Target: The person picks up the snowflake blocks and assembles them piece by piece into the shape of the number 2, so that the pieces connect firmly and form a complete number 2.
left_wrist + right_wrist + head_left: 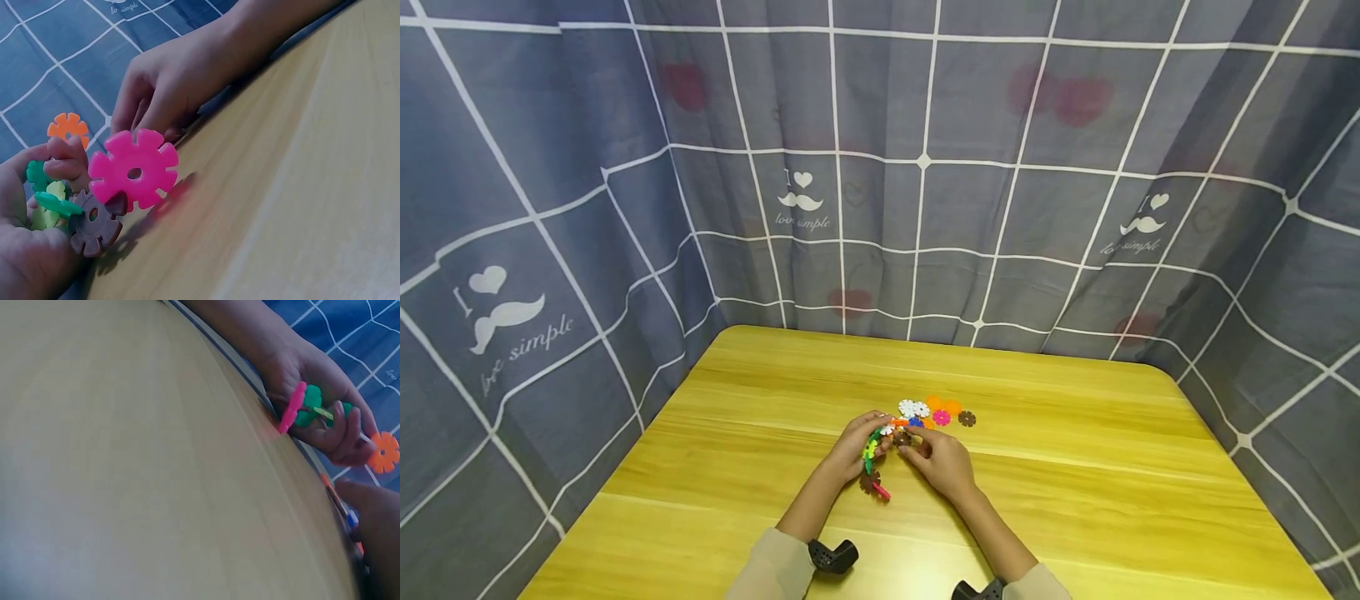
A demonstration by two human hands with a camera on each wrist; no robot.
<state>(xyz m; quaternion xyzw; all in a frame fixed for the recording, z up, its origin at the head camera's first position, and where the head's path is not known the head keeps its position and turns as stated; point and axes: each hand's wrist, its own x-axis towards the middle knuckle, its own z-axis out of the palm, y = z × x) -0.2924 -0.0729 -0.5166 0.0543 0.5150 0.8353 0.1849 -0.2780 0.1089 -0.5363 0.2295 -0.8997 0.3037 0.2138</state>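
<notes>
Left hand (853, 447): grips a chain of linked discs (870, 451), pink end nearest the person.
Right hand (946, 465): close beside it, near loose discs (942, 417); cannot tell whether it pinches one.
Handling: light support near the joints should prevent twisting.
Surface: wood-grain table (1097, 467).
Room: gridded curtains (970, 208) around.

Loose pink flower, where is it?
In the head view, the loose pink flower lies on the table beyond the right hand, left of a brown flower.
</notes>
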